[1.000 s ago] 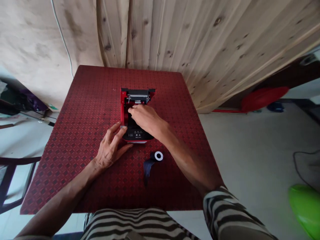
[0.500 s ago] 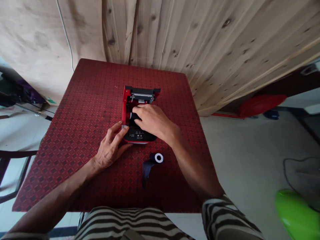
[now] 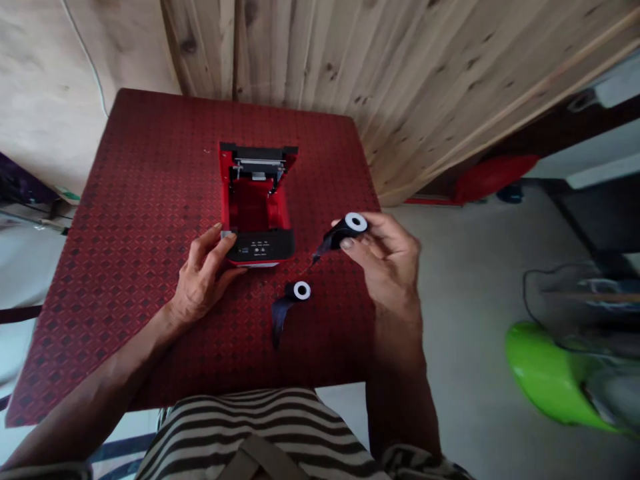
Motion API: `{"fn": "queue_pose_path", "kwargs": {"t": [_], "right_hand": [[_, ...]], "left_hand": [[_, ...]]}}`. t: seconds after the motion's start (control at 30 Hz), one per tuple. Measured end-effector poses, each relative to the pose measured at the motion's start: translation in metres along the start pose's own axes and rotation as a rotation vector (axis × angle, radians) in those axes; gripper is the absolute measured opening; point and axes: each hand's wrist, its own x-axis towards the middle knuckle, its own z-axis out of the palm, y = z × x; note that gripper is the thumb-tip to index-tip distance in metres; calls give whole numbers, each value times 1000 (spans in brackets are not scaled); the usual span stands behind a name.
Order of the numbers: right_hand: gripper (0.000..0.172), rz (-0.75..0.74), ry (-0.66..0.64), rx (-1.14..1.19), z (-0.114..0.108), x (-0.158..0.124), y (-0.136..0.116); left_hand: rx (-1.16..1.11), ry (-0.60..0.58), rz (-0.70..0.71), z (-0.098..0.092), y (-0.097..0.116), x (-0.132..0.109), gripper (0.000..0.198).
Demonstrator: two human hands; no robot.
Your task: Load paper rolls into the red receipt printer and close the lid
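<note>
A red and black label printer (image 3: pixel 260 245) sits on the table with its lid (image 3: pixel 260 160) tipped up, and its inner bay (image 3: pixel 249 205) shows no roll. My left hand (image 3: pixel 201 272) grips the printer's front left corner, fingers on the side and top edge, thumb low at the front. To the right of the printer, my right hand (image 3: pixel 393 257) holds up a black ribbon roll (image 3: pixel 343 230) with a white core, its loose end trailing to the left. A second black ribbon roll (image 3: pixel 300 291) rests on the table in front of the printer, its loose strip (image 3: pixel 280 317) spread toward me.
The red patterned tabletop (image 3: pixel 150 153) meets a plank wall (image 3: pixel 300 53) at the back. On the floor at right stands a bright green object (image 3: pixel 537 377), with a dark cable near it. A red round item (image 3: pixel 493 177) lies farther back at right.
My right hand has come out of the printer's bay and moved right, bringing a black ribbon roll out with it. My left hand stays on the printer. The view has shifted somewhat.
</note>
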Motion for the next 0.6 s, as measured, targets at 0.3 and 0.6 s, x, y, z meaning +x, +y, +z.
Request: {"fn": "queue_pose_path", "kwargs": {"t": [0.3,0.6], "right_hand": [[32,182,27,-103,12,-47,67],[26,40,102,-332,-10,-72,38]], "left_hand": [[25,9,47,-1,0,4,75],[25,-3,57,-2,0,6,74]]}}
